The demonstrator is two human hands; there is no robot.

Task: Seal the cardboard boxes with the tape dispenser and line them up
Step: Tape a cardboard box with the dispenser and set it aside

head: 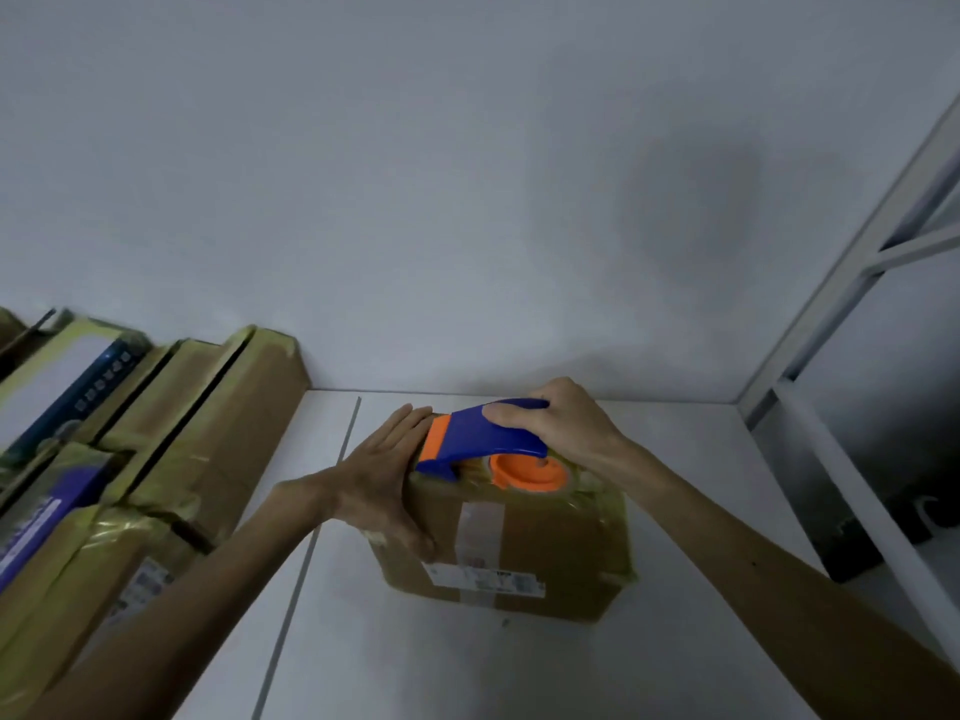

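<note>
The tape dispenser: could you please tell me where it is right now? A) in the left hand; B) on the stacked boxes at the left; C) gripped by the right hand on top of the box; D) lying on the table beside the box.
C: the right hand grips the tape dispenser on top of the cardboard box, while the left hand lies flat against the box's side.
</note>
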